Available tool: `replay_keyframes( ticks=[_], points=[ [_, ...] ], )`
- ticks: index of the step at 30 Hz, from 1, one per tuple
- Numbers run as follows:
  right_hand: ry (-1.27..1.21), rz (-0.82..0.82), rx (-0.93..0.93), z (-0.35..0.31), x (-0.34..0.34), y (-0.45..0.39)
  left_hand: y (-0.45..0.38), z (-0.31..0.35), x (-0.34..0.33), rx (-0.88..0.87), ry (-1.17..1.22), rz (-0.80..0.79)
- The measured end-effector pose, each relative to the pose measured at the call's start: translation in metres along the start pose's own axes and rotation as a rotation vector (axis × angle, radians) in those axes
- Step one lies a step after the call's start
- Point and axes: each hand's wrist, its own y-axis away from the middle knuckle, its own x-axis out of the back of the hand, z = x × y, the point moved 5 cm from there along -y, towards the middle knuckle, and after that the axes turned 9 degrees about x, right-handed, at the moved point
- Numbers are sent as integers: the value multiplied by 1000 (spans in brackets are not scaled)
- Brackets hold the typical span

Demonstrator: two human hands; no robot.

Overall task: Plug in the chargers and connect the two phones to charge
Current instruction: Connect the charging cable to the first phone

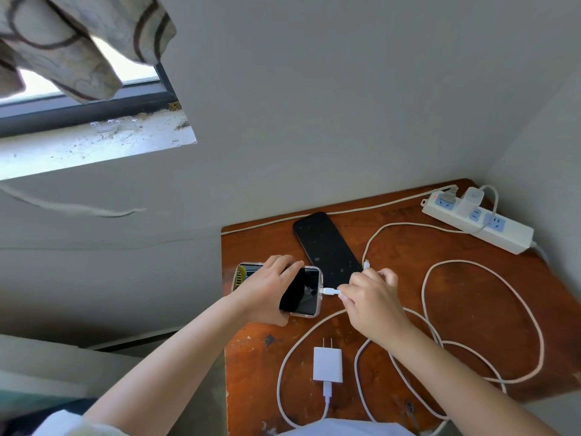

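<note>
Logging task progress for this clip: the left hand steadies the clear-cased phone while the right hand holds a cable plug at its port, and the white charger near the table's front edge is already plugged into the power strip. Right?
Not quite. In the head view the white charger lies loose on the table, prongs bare, not in the power strip. The rest holds: the left hand steadies the clear-cased phone, and the right hand holds the cable plug at its port.

A clear-cased phone has a white cable plug at its port; a black phone lies unconnected behind.

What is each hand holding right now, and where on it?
Left hand pins the clear-cased phone across its middle. Right hand pinches the white cable connector at the phone's end.
</note>
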Motion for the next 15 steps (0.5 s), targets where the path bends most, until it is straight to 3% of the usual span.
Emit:
replay_keyframes(
  ticks=[10, 15],
  points=[
    [-17, -38, 27, 1, -4, -3, -3, -2, -1, 18, 10, 27],
    [-18, -137, 19, 2, -10, -3, -2, -1, -5, 1, -12, 26]
  ],
)
